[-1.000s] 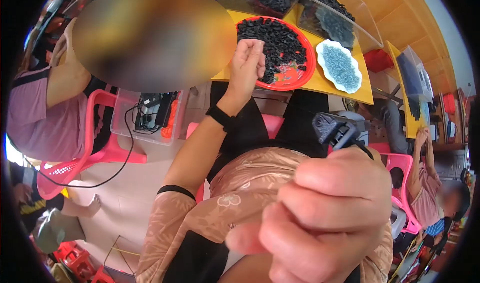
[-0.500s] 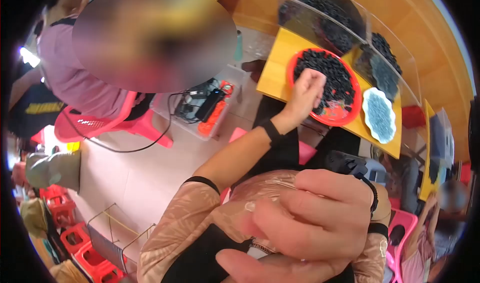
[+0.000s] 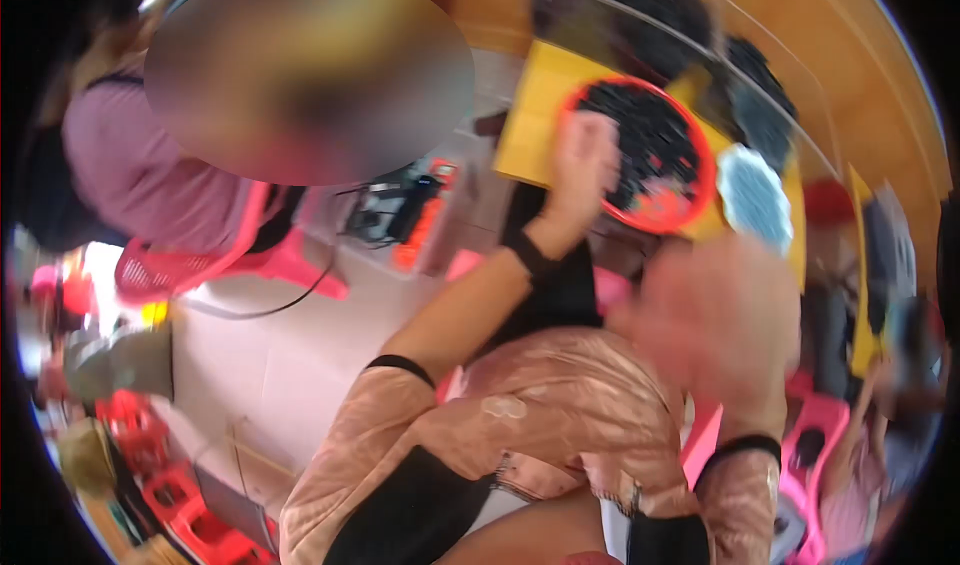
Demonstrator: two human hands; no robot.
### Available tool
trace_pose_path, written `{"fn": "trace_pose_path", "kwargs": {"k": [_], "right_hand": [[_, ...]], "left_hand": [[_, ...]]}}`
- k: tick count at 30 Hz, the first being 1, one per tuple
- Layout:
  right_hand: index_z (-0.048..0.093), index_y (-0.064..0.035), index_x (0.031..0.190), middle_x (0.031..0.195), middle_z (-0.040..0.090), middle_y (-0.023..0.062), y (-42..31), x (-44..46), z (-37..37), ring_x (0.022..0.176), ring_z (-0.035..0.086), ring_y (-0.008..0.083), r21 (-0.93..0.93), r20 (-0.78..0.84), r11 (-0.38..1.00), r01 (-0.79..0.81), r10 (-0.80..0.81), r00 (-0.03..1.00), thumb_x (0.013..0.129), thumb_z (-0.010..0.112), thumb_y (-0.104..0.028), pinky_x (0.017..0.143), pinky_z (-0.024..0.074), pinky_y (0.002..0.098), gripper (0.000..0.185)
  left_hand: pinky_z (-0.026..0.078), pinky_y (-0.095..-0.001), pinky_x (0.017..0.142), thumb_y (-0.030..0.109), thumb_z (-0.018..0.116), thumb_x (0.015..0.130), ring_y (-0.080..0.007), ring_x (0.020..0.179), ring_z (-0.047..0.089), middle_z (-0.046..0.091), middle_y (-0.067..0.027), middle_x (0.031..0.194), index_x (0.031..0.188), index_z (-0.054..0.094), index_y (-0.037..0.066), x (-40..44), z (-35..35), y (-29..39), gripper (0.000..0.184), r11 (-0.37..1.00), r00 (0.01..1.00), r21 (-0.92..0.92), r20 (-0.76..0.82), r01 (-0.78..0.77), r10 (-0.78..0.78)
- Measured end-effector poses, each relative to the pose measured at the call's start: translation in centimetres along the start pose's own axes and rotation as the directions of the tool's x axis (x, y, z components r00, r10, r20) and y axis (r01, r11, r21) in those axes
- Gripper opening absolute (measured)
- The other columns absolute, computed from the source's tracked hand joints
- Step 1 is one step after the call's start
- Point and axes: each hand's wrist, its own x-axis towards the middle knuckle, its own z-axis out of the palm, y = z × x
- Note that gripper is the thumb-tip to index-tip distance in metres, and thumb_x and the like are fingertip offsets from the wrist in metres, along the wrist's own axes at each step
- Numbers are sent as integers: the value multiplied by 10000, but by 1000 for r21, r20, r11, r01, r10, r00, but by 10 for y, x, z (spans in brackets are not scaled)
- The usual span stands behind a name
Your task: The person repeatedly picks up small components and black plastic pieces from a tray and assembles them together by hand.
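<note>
My left hand (image 3: 585,165) is over the left rim of a red round tray (image 3: 706,170) of small black pieces (image 3: 650,135). Its fingers look curled together, and blur hides whatever they hold. A black band circles that wrist. My right hand (image 3: 715,315) is heavily smeared by motion, in front of my body and below a white scalloped dish (image 3: 728,190). Pale bluish small pieces (image 3: 755,200) fill the dish. Tray and dish both rest on a yellow table (image 3: 530,115).
Clear bins of black pieces (image 3: 660,25) stand behind the tray. A seated person (image 3: 150,165) is at the left on a pink chair (image 3: 190,265), near a plastic box (image 3: 440,245) with a cable. Red stools (image 3: 190,510) stand lower left; another person (image 3: 860,475) is at the right.
My right hand has moved away from the camera, up towards the table. The view has swung since the first frame, so tray and dish appear farther right. My left hand stays by the tray.
</note>
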Motion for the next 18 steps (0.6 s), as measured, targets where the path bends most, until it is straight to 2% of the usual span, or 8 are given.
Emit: {"fn": "trace_pose_path", "kwargs": {"k": [1, 2, 4, 5, 7, 10, 13, 18], "right_hand": [[638, -67, 876, 696, 584, 94, 19, -1, 1, 545, 548, 242, -14, 10, 988, -151, 151, 988, 710, 667, -103, 504, 437, 316, 173], [626, -45, 927, 684, 588, 109, 61, -15, 35, 551, 561, 230, 158, -570, 986, 56, 45, 821, 785, 655, -68, 497, 432, 320, 147], [618, -27, 935, 725, 625, 115, 123, -29, 47, 598, 596, 215, 302, -356, 909, -287, 387, 850, 814, 651, -118, 563, 452, 293, 155], [635, -17, 892, 736, 642, 127, 157, -36, 55, 618, 616, 214, 223, -301, 917, -330, 387, 872, 816, 645, -146, 582, 465, 305, 150], [654, -16, 839, 727, 651, 126, 195, -46, 74, 625, 628, 235, 276, -210, 864, -421, 481, 851, 799, 642, -147, 601, 479, 329, 138], [667, -27, 820, 724, 658, 118, 220, -52, 106, 659, 640, 250, 198, -98, 883, -426, 450, 888, 767, 653, -141, 625, 491, 341, 127], [653, -1, 855, 683, 639, 92, 221, -47, 127, 609, 607, 170, 339, 2, 849, -406, 431, 902, 781, 652, -115, 593, 469, 283, 136], [666, -20, 888, 662, 626, 88, 212, -26, 143, 623, 613, 201, 205, 7, 903, -378, 385, 923, 748, 676, -121, 609, 478, 317, 172]], "left_hand": [[325, -183, 410, 248, 501, 959, -37, 472, 395, 439, 50, 618, 944, 504, 142, 0, 2, 0, 108, 968, 999, -249, -43, 7, -18], [323, -179, 409, 264, 509, 955, -31, 469, 398, 449, 49, 616, 951, 515, 139, 2, 2, 1, 125, 994, 993, 40, -52, -106, 108], [318, -173, 417, 264, 504, 956, -41, 480, 428, 480, 31, 634, 991, 517, 115, 1, 6, 7, 154, 995, 992, 71, -100, -69, 76], [314, -173, 417, 261, 494, 960, -49, 481, 431, 484, 24, 641, 1009, 510, 98, 1, 7, 7, 171, 992, 989, 103, -121, -71, 83], [317, -177, 420, 248, 491, 961, -57, 482, 434, 490, 13, 655, 1033, 496, 73, 2, 4, 5, 190, 989, 991, 124, -100, -75, 88], [323, -180, 425, 227, 498, 956, -58, 485, 431, 490, 8, 662, 1040, 488, 56, 3, 1, 4, 191, 985, 992, 148, -82, -88, 101], [329, -181, 432, 210, 501, 954, -57, 496, 433, 490, 4, 669, 1046, 485, 51, 3, -2, 1, 185, 984, 993, 154, -62, -87, 98], [337, -177, 443, 191, 501, 952, -56, 507, 433, 489, 3, 675, 1052, 484, 46, 2, 0, 2, 177, 978, 995, 188, -28, -94, 101]]}}
